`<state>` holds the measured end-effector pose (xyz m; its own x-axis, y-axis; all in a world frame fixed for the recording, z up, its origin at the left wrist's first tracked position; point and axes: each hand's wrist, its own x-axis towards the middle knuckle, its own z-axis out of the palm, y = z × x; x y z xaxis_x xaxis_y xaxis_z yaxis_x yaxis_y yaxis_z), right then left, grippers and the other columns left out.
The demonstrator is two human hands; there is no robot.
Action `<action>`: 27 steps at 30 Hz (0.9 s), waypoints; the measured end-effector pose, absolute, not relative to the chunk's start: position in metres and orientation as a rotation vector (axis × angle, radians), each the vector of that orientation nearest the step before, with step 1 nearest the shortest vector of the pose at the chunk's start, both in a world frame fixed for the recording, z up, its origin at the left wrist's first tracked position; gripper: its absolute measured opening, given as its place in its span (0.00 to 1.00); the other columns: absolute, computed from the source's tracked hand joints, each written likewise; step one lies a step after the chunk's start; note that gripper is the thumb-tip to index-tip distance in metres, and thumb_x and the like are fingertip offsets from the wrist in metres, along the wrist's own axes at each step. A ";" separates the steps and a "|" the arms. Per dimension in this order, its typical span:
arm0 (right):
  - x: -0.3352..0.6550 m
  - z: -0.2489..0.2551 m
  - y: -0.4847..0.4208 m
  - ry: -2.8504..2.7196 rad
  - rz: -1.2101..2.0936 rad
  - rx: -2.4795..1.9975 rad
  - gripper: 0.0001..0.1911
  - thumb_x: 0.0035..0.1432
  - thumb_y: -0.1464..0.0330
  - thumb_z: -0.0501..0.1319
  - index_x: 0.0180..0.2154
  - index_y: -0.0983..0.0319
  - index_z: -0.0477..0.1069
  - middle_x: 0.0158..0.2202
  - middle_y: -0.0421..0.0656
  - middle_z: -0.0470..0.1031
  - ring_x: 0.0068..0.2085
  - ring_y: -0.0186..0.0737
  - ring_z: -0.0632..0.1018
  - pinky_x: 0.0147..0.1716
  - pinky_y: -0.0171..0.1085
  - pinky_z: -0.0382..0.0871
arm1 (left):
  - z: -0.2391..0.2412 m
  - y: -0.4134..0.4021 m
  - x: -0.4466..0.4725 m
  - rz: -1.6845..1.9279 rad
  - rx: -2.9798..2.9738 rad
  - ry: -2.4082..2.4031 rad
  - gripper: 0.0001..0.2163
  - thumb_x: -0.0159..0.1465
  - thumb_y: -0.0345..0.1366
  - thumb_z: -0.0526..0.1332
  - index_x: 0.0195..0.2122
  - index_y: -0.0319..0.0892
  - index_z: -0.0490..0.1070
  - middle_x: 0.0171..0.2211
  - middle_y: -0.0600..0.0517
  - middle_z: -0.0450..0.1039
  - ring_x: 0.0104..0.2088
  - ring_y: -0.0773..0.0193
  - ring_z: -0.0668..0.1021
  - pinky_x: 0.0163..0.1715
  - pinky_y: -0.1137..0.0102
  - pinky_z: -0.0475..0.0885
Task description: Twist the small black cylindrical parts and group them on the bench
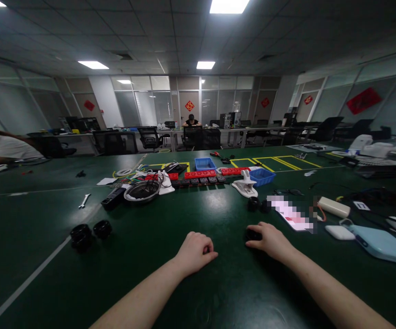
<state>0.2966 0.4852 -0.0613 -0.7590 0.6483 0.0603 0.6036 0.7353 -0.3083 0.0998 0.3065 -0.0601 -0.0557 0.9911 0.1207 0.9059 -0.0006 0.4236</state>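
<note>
My right hand (269, 240) rests on the green table with thumb and fingers closed around a small black round part (252, 235). To its left, my left hand (198, 252) is curled with its knuckles up, and what lies inside the fingers, if anything, is hidden. Just beyond my right hand sit two similar black round parts (253, 204), close to a pink-white phone-like slab (292, 214) that is partly blurred out. Farther left are more black round parts, a stacked-looking group (81, 237) and a single one (102, 229) beside it.
Across the table's middle lie red power strips (200, 174), blue trays (204, 164), a white clamp stand (245, 183) and a round metal dish (142, 192). A wrench (84, 201) is at left. A light-blue case (384, 244) lies right. One person sits left, another far back.
</note>
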 end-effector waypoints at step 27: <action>0.296 -0.071 0.595 -2.145 0.022 -1.079 0.20 0.50 0.65 0.55 0.45 0.68 0.65 0.42 0.52 0.71 0.43 0.49 0.70 0.43 0.43 0.62 | -0.059 0.314 0.100 0.557 1.933 2.043 0.12 0.59 0.44 0.54 0.26 0.42 0.68 0.23 0.58 0.66 0.28 0.69 0.69 0.38 0.70 0.61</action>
<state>0.2958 0.5947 -0.0706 -0.3872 0.7038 0.5956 0.6914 0.6490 -0.3175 0.0996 0.3140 -0.0589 -0.0709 0.9954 0.0643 0.8902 0.0340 0.4543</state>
